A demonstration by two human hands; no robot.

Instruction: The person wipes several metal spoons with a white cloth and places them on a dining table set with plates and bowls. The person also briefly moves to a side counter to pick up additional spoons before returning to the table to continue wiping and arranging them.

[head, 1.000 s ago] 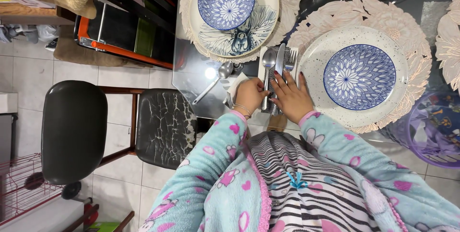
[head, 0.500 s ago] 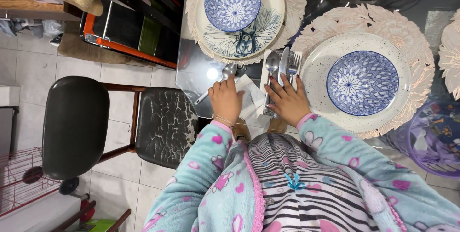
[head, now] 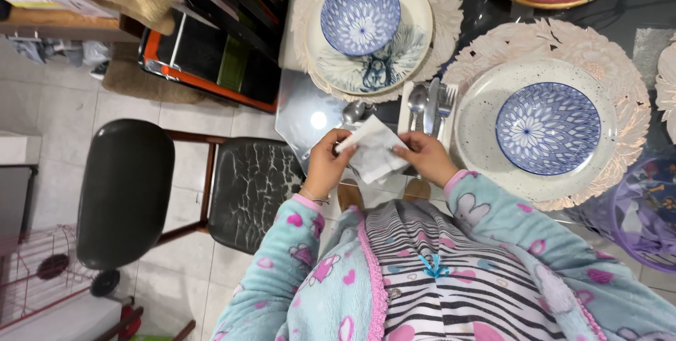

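Both hands grasp a white paper napkin (head: 375, 152): the left hand (head: 325, 165) pinches its left edge, the right hand (head: 427, 158) its right corner, above the desk (head: 303, 112) edge. It looks light, limp and easily torn, best held by opposite edges. Cutlery (head: 429, 107) lies just beyond the right hand.

Fluffy turquoise robe (head: 493, 242), pink hearts; zebra-striped top (head: 451, 270); thin wrist bracelet (head: 308, 197).

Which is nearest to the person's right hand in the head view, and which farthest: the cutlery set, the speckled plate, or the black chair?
From the right hand:
1. Cutlery set, just above it.
2. Speckled plate, to its right.
3. Black chair, far left, off the table.
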